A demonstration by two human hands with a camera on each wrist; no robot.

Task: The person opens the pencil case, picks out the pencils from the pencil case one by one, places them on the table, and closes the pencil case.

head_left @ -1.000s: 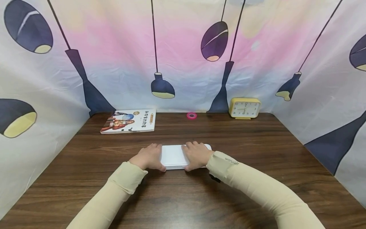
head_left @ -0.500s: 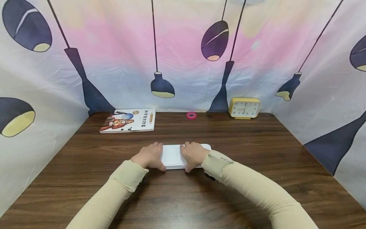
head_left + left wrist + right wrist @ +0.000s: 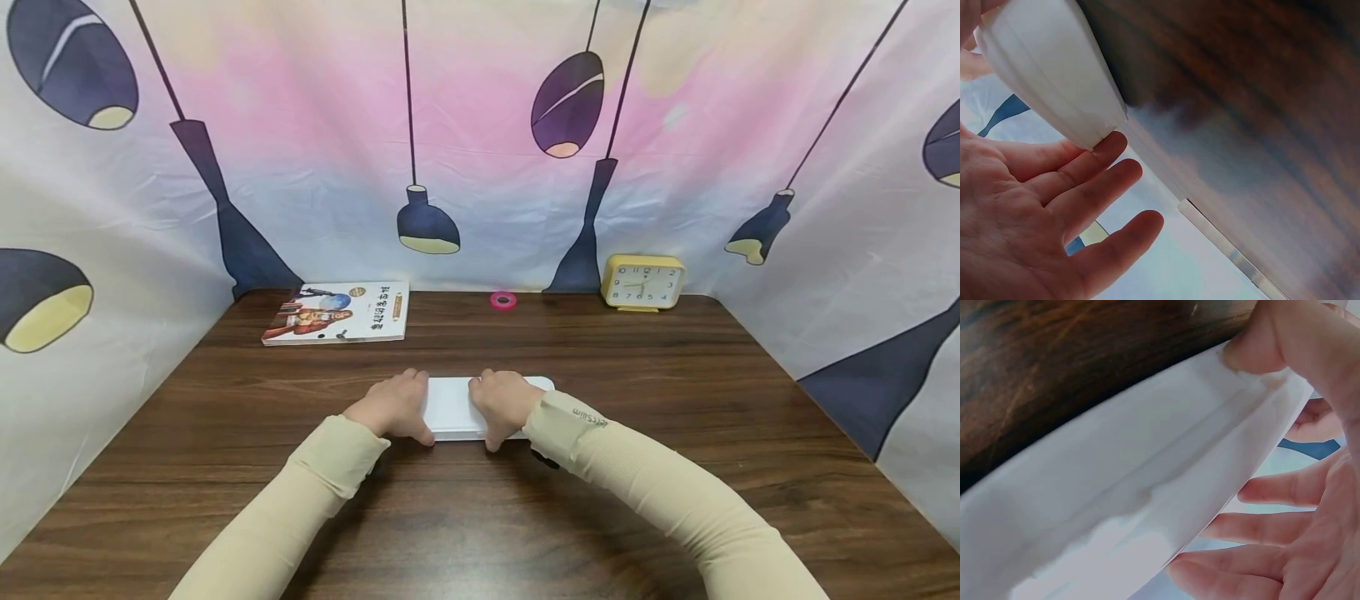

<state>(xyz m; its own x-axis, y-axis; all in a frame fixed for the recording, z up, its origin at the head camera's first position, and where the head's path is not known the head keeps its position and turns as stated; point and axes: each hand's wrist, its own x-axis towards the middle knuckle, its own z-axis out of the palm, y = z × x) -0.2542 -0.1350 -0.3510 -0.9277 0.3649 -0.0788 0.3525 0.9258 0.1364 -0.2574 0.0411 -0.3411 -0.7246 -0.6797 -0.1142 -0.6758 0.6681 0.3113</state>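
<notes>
So I had both hands on this white, round-cornered flat case (image 3: pixel 452 405), which sat right between my left and right fingers on the wood-grain table (image 3: pixel 480 521). My right hand (image 3: pixel 506 407) was gripping it across its width, thumb pressed on the near side wall and the other fingers along the far side. A bit of the case stuck out to the right of those fingers.

My left hand (image 3: pixel 392 407) held the left end, thumb at the near corner, fingers at the far one. Up close, only some of those fingers were touching the case; the outer two stuck out past it, pretty straight.

Beyond my left fingertips and a bit further left lay a paperback book (image 3: pixel 337 314) with an illustrated cover. More or less straight out past my right fingers was a small pink ring (image 3: pixel 494 301) with a dark middle, and well off to their right stood a yellow-framed clock (image 3: pixel 643 282). Behind it all, far beyond my fingertips, hung a lamp-print fabric backdrop (image 3: pixel 322 158).
</notes>
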